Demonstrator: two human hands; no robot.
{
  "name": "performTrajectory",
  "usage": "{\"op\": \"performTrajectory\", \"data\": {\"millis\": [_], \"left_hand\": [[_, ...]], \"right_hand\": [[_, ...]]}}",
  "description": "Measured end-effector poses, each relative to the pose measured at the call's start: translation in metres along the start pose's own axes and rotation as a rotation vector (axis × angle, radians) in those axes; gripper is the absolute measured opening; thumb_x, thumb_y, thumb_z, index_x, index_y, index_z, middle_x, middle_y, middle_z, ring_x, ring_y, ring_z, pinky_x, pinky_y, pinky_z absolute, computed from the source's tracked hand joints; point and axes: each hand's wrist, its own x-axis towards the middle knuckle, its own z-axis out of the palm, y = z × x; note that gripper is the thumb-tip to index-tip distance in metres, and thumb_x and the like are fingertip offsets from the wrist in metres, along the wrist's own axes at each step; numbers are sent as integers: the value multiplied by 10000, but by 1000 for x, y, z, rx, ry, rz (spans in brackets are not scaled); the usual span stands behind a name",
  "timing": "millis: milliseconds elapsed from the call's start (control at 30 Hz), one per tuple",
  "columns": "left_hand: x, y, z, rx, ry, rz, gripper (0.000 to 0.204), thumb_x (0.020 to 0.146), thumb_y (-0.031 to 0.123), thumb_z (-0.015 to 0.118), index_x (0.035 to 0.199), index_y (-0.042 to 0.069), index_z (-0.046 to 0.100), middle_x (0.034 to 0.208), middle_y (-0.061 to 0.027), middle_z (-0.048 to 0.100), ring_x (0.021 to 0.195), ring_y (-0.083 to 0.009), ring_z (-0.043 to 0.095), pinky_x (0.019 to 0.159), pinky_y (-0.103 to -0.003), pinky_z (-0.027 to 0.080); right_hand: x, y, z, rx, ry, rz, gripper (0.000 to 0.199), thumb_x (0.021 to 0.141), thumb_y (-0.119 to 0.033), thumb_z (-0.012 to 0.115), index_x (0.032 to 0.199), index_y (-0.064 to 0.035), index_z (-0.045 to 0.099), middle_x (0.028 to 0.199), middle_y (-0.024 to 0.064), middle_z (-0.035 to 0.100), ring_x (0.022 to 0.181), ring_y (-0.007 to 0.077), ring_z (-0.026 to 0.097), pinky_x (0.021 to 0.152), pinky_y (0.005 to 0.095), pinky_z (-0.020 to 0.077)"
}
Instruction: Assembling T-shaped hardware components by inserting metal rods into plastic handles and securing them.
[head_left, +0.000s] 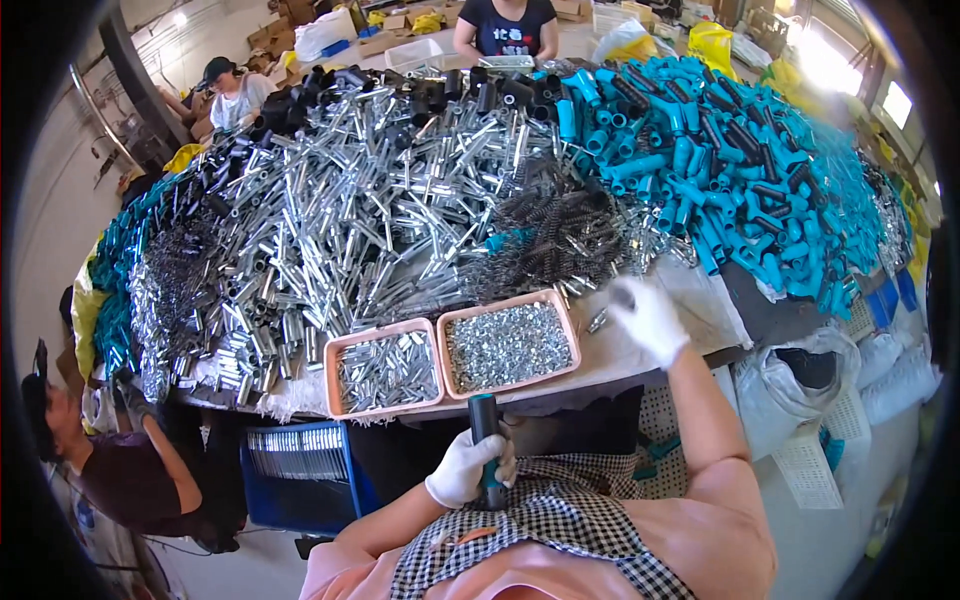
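Note:
Close to my checked apron, my left hand [465, 470], in a white glove, is wrapped round a teal and black tubular handle [483, 420] held nearly upright. Out over the table's near right part is my gloved right hand [648, 320], its fingers blurred by motion. Just left of it lie a few small metal pieces [598, 320]. A pile of dark coil springs [560, 235] spreads beyond that hand. Between my hands, at the table's near edge, stand two pinkish trays: one with tiny metal parts [508, 345], the other with short metal pins [388, 370].
Shiny metal tubes [370, 200] heap across the middle; teal handles [690, 170] pile up at right. A blue crate [350, 470] sits below the table at left. White sacks [780, 400] stand at right. Co-workers are at the left [125, 460], far left [235, 95] and far side [505, 30].

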Motion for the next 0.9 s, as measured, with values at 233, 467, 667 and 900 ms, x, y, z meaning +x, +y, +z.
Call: {"op": "performTrajectory", "data": {"millis": [233, 467, 667, 900], "left_hand": [[12, 5, -2, 10, -36, -40, 333, 880, 228, 734, 1078, 52, 531, 787, -72, 555, 640, -192, 563, 612, -374, 500], [7, 18, 10, 298, 110, 47, 217, 912, 148, 705, 1013, 22, 561, 695, -49, 571, 552, -152, 558, 537, -295, 483], [10, 23, 12, 681, 213, 210, 200, 872, 172, 753, 849, 47, 598, 652, 12, 588, 521, -79, 553, 480, -247, 446], [-17, 17, 25, 737, 288, 296, 245, 842, 127, 766, 992, 21, 604, 707, -11, 619, 551, -77, 578, 492, -232, 459]], "right_hand": [[88, 91, 7, -554, 155, -270, 327, 736, -144, 715, 1061, -151, 677, 1125, 114, 603, 1079, 342, 552, 935, 439, 467], [71, 66, 24, -398, 144, 239, 550, 785, -147, 732, 1282, -62, 512, 1174, 253, 578, 1061, 438, 604, 906, 488, 512], [75, 66, 27, -630, 57, 306, 477, 804, -160, 712, 1216, -55, 495, 1104, 243, 612, 973, 397, 661, 819, 473, 550], [84, 72, 21, -674, 131, 229, 242, 881, -142, 544, 1110, -63, 543, 1034, 232, 652, 879, 381, 688, 783, 465, 563]]}}
